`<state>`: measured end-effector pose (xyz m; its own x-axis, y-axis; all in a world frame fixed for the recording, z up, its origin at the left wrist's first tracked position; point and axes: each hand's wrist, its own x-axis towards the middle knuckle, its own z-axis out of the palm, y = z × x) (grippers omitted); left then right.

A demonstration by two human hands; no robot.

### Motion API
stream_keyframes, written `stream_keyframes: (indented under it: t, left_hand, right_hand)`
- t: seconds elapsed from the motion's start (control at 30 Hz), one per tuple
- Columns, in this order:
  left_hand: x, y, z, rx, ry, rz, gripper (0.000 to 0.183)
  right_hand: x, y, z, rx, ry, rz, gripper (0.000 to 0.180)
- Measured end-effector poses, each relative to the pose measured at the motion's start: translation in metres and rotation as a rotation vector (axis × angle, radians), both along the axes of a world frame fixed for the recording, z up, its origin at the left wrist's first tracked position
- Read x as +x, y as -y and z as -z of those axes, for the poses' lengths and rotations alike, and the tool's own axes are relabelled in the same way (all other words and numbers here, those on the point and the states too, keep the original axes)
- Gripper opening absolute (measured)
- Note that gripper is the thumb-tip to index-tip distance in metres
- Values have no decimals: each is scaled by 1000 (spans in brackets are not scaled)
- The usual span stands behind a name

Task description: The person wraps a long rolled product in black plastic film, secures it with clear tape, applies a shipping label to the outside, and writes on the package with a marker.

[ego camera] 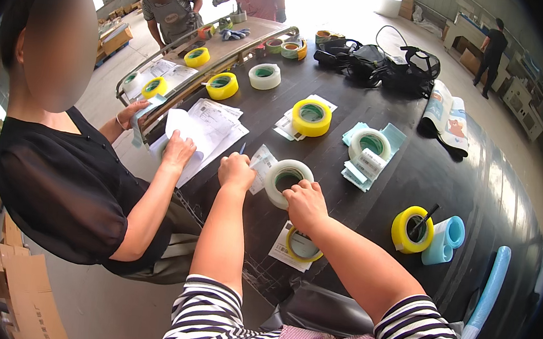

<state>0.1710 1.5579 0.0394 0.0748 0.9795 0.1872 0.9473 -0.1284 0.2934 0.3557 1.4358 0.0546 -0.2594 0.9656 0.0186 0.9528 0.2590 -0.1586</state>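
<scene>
My right hand (305, 203) grips the near right rim of a clear packing tape roll (275, 195), its fingers reaching into the core. The roll lies flat on the black-topped table (369, 228). To its left, my left hand (236, 172) is closed at the edge of a printed paper slip (264, 164) and appears to pinch it. A blue pen tip (242, 148) shows just beyond that hand; whether the hand holds the pen is hidden. Under my right forearm, a yellow-edged tape roll (301, 247) rests on a printed label sheet (278, 254).
A person (70, 174) on my left handles papers (212, 124). Beyond lie a yellow tape roll (311, 118), a clear roll (370, 144) on blue sheets and black bags (375, 62). At right are another yellow roll (412, 230), blue rolls (440, 244) and a blue tube (488, 288).
</scene>
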Motion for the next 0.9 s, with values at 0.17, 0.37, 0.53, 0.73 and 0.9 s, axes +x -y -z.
stream_keyframes:
  t: [0.17, 0.37, 0.53, 0.73, 0.9]
  left_hand:
    - [-28, 30, -36, -57, 590, 73, 21]
    - [-15, 121, -110, -390, 1252, 372, 38]
    - [21, 161, -109, -672, 1256, 525, 40]
    - [46, 200, -75, -813, 1868, 270, 50]
    - [64, 242, -78, -843, 1727, 303, 52]
  right_hand:
    - [17, 4, -14, -47, -494, 102, 50]
    - [38, 49, -91, 47, -1240, 112, 57]
    - [69, 89, -116, -299, -1234, 209, 37]
    - [80, 134, -100, -241, -1398, 466, 15]
    - [64, 183, -79, 37, -1652, 594, 17]
